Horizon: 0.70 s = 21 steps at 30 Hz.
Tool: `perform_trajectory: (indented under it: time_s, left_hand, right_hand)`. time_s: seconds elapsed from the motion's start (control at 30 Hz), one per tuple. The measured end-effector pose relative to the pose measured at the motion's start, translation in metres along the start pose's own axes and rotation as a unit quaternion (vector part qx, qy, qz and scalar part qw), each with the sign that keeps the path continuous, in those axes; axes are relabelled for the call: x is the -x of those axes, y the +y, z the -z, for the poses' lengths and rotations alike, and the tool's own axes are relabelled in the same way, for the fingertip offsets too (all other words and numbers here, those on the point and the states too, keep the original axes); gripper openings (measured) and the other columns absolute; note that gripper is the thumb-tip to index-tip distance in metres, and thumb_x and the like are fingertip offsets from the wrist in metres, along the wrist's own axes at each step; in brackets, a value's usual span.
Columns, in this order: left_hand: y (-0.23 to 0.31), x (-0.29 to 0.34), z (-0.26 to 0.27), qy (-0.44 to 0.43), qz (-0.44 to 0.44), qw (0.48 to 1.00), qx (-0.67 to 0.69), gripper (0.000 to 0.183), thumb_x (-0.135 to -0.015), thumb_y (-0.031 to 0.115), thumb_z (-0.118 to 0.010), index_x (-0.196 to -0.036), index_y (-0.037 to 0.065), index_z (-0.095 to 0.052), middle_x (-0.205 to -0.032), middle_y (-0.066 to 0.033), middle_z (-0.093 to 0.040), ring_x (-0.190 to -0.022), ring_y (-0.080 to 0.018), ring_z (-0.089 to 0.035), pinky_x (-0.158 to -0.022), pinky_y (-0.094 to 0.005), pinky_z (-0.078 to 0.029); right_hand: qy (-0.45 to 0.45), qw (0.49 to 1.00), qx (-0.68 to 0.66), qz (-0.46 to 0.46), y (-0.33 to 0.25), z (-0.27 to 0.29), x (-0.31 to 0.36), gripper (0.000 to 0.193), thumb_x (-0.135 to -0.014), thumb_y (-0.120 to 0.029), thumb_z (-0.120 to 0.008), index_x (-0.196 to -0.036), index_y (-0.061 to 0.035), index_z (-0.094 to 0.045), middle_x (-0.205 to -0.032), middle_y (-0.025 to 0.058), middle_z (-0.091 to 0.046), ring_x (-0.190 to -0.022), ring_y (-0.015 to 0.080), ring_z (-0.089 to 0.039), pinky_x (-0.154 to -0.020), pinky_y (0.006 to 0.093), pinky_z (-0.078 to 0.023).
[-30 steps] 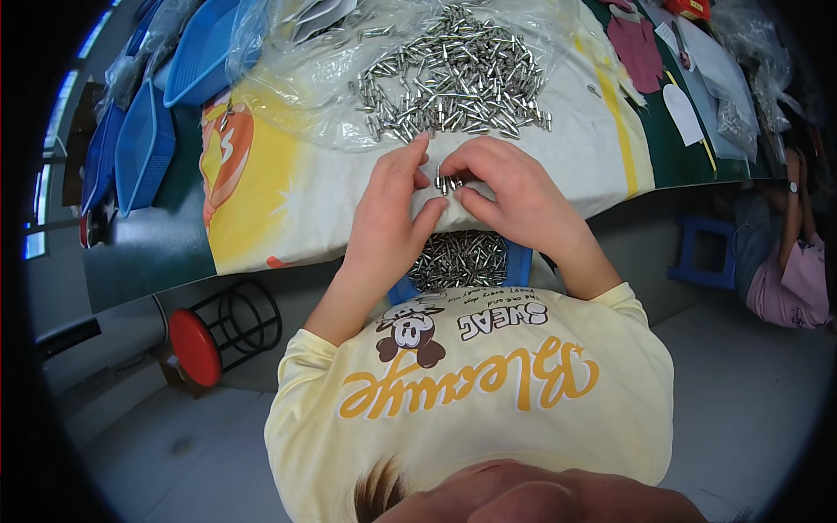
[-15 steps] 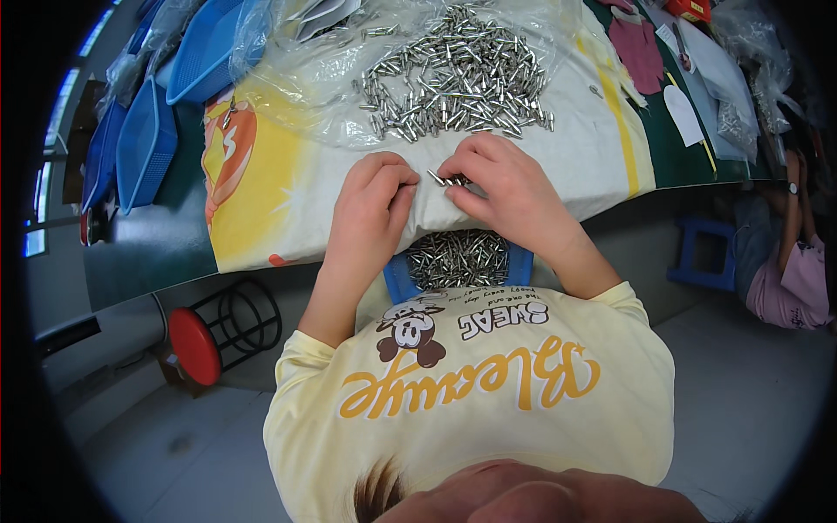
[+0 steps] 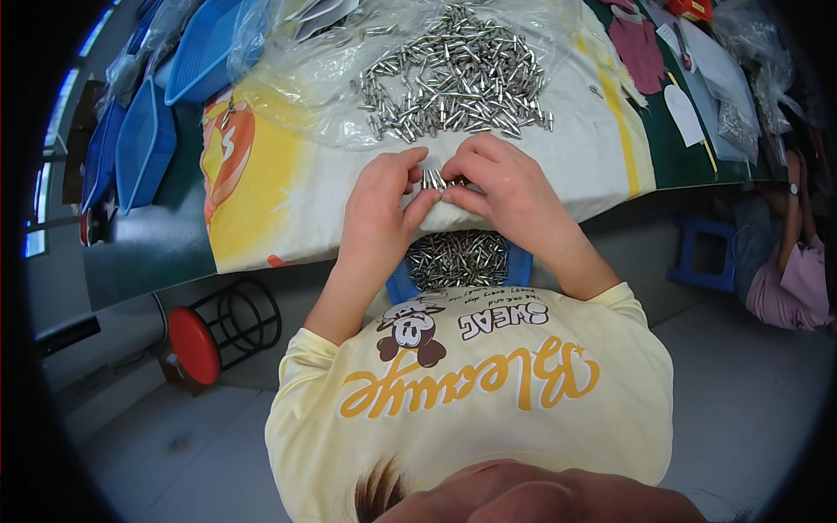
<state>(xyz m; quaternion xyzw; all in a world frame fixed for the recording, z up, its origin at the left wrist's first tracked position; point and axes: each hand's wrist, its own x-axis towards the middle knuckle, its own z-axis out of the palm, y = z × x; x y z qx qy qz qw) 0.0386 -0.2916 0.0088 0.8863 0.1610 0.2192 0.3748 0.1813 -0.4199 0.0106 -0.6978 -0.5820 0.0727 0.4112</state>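
Note:
Between my two hands is a small bunch of shiny pointed metal pins (image 3: 433,180), standing side by side. My right hand (image 3: 497,179) pinches the bunch between thumb and fingers. My left hand (image 3: 384,196) closes on its left side, thumb below and fingers curled above; its grip is partly hidden. Just beyond the hands a large heap of similar pins (image 3: 471,78) lies on a white and yellow cloth (image 3: 575,174). Below the hands, against my body, a blue bin (image 3: 520,264) holds many more metal pins (image 3: 458,260).
Blue plastic baskets (image 3: 146,144) stand at the left end of the green table (image 3: 153,244). Clear plastic sheeting (image 3: 305,96) spreads beside the heap. A pink glove (image 3: 636,48) lies at right. A red stool (image 3: 194,344) and a blue stool (image 3: 704,253) are on the floor; another person (image 3: 789,279) sits at right.
My left hand has moved right to meet the right hand and the pins. More of the pin bunch now shows between the fingertips. My right hand has barely moved.

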Motion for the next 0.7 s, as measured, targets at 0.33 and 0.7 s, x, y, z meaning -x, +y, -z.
perform_trajectory:
  time_s: [0.33, 0.7]
  left_hand:
    - [0.005, -0.006, 0.0, -0.051, -0.01, 0.998, 0.03, 0.046, -0.078, 0.002, -0.07, -0.122, 0.002, -0.056, -0.107, -0.0136, -0.06, -0.088, -0.0262, -0.059, -0.081, -0.036, -0.049]
    - [0.008, 0.0, -0.003, -0.051, -0.022, 0.998, 0.0, 0.044, -0.079, 0.003, -0.069, -0.121, 0.002, -0.056, -0.109, -0.0152, -0.06, -0.096, -0.0303, -0.058, -0.084, -0.0396, -0.048]
  right_hand:
    - [-0.008, 1.0, 0.0, -0.017, 0.004, 0.01, 0.004, 0.021, -0.075, -0.011, -0.072, -0.093, -0.0075, -0.062, -0.088, 0.0077, -0.058, -0.086, 0.0294, -0.058, -0.074, 0.0405, -0.047]
    - [-0.006, 1.0, 0.022, -0.004, 0.005, 0.014, 0.012, 0.019, -0.075, -0.013, -0.074, -0.09, -0.0087, -0.063, -0.082, 0.0059, -0.059, -0.079, 0.0267, -0.059, -0.069, 0.037, -0.047]
